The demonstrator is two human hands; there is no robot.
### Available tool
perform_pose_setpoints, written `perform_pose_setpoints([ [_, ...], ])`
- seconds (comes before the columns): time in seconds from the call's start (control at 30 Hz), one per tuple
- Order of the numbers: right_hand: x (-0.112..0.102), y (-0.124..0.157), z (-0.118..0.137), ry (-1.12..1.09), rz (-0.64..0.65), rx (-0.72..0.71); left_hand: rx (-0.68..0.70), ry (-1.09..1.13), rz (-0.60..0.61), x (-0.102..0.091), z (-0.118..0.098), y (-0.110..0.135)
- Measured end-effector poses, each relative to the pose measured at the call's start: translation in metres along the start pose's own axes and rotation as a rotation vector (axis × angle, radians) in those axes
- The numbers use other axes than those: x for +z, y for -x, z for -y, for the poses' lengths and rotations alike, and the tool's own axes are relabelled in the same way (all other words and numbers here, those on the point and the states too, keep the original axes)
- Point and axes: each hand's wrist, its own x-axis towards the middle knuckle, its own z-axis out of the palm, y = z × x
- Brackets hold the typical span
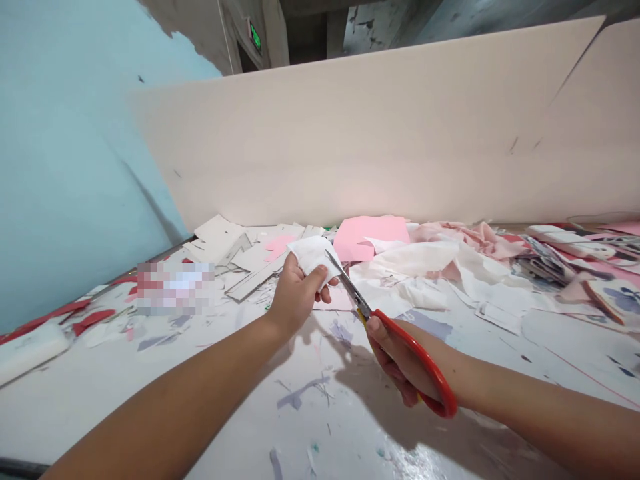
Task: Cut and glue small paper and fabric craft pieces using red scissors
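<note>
My left hand (pixel 300 290) pinches a small piece of white cloth (pixel 311 253) between thumb and fingers, held up above the table. My right hand (pixel 397 360) is wrapped round the red handles of a pair of scissors (pixel 419 350). Their metal blades point up and left, and the tips are at the right edge of the white piece. Whether the blades have cut into it I cannot tell. Behind the hands lie a pink sheet (pixel 367 237) and a crumpled white cloth (pixel 415 267).
Scraps of paper and fabric litter the white table (pixel 240 407). Grey cardboard pieces (pixel 220 240) lie at the back left, red scraps (pixel 93 322) along the left edge. A tall pale board (pixel 380 133) stands behind, beside a blue wall (pixel 75 147). More cloth and patterned pieces (pixel 617 300) lie right.
</note>
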Motion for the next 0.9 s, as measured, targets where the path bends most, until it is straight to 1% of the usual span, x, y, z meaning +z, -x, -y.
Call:
perform_pose_setpoints([
  [0.1,0.0,-0.003,-0.007,-0.1,0.004,-0.024,-0.008,0.044,-0.007,-0.001,0.002,-0.001],
  [0.2,-0.001,-0.004,-0.013,-0.218,0.067,-0.064,-0.011,0.086,-0.003,-0.002,0.003,-0.002],
  [0.3,-0.003,-0.004,-0.015,-0.278,0.116,-0.098,-0.004,0.114,0.003,-0.001,0.003,-0.002],
  [0.5,-0.004,-0.007,-0.019,-0.356,0.109,-0.08,-0.023,0.127,0.025,0.003,-0.001,0.001],
  [0.67,-0.003,-0.01,-0.025,-0.337,0.095,-0.103,-0.017,0.094,0.066,0.005,-0.001,0.004],
  [0.77,-0.003,-0.008,-0.023,-0.284,0.076,-0.108,-0.017,0.082,0.085,0.005,-0.001,0.005],
  [0.9,-0.003,-0.005,-0.017,-0.189,0.01,-0.109,-0.034,0.059,0.098,0.004,0.001,0.005],
])
